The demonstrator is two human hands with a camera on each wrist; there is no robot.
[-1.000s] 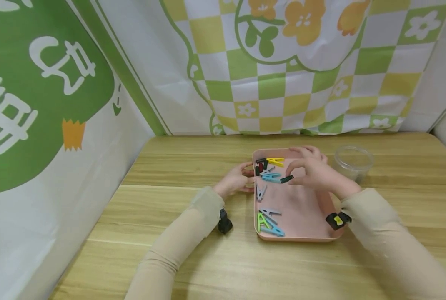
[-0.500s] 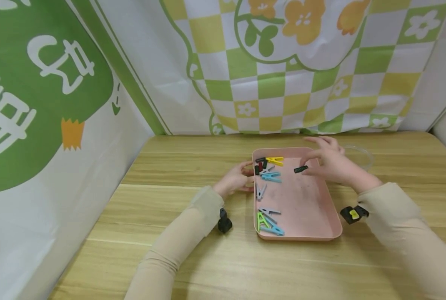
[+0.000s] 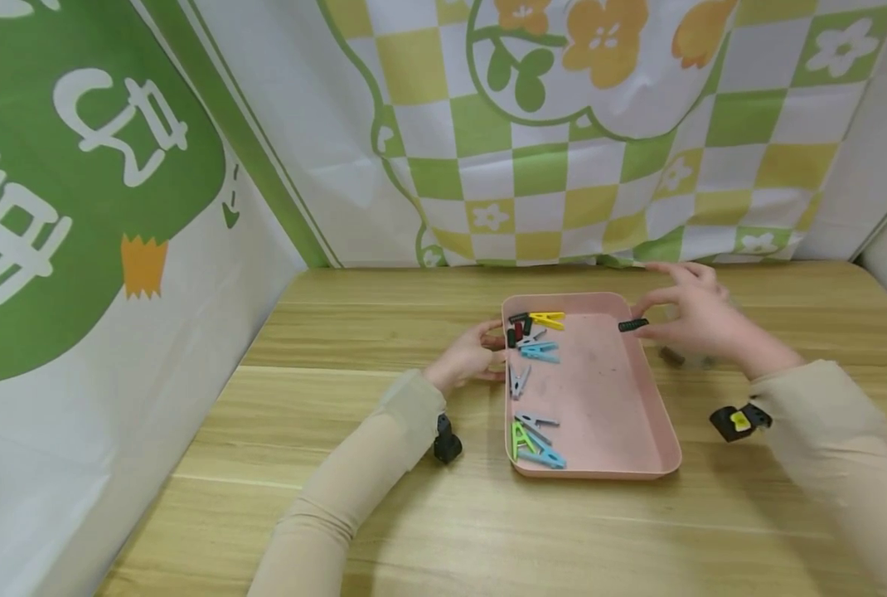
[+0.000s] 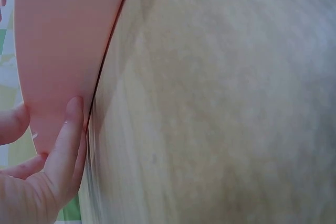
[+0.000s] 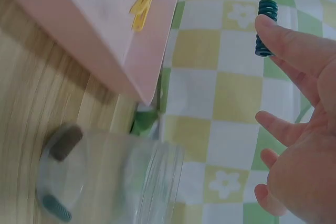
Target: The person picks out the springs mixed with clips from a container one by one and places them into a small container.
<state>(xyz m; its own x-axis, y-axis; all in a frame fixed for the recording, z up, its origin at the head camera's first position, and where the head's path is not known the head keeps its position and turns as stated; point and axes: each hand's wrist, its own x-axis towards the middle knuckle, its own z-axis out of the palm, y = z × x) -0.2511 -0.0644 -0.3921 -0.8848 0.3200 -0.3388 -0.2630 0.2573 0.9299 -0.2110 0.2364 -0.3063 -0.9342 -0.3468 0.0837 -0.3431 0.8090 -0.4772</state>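
Note:
My right hand [image 3: 700, 319] pinches a dark green coil spring [image 5: 266, 6] between thumb and forefinger, its other fingers spread. In the head view the spring overlaps the far right rim of a pink tray [image 3: 600, 414]. My left hand [image 3: 462, 361] rests its extended fingers against the tray's left outer wall, with the thumb at the rim. Below the right hand stands a clear jar [image 5: 115, 182], mostly hidden in the head view. Inside it lie a brownish piece [image 5: 66, 143] and a green spring [image 5: 56, 208].
Along the tray's left side lie yellow [image 3: 548, 320], light blue [image 3: 539, 352], grey [image 3: 519, 383] and lime green [image 3: 521, 439] clothespins. Several small dark pieces and a red piece [image 3: 519, 332] sit in the far left corner. A patterned cloth [image 3: 540, 182] hangs behind the wooden table [image 3: 384, 332].
My right hand has carried the spring rightward and away from me, from over the tray's middle to its far right rim. The left hand and the tray have stayed put.

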